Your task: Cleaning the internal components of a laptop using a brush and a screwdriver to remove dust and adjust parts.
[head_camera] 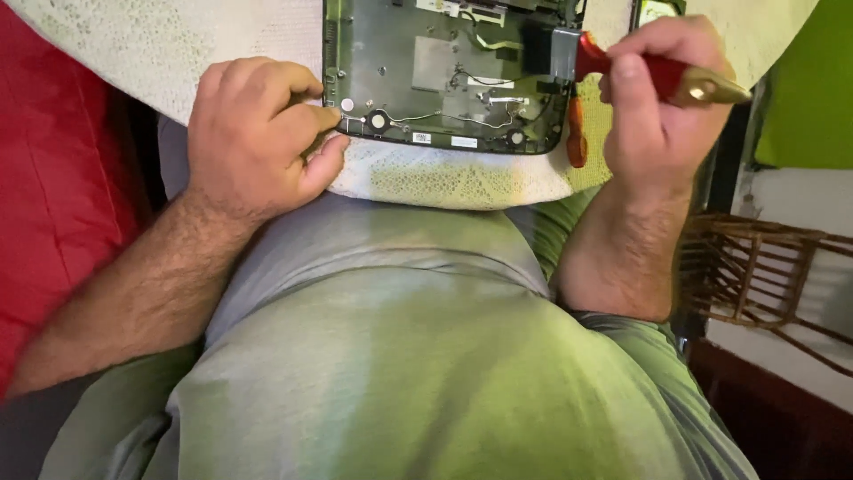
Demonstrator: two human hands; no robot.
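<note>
I see the opened laptop base [449, 76] lying on a white lace cloth [444, 178] over the worktop, between my two hands. My left hand [253, 133] rests at its lower left corner, fingers [306, 116] curled together, touching the edge. My right hand [657, 98] has its fingers clamped around a red-handled brush [662, 76] at the base's right edge.

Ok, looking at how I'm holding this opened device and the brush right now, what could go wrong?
The open device chassis sits on a soft white lace cloth near its rounded edge, steadied only by the left hand at one corner; it might slide off toward you. The red-handled brush in the right hand could snag the thin loose wires inside. The orange tool lying beside the chassis could get knocked off.
</note>
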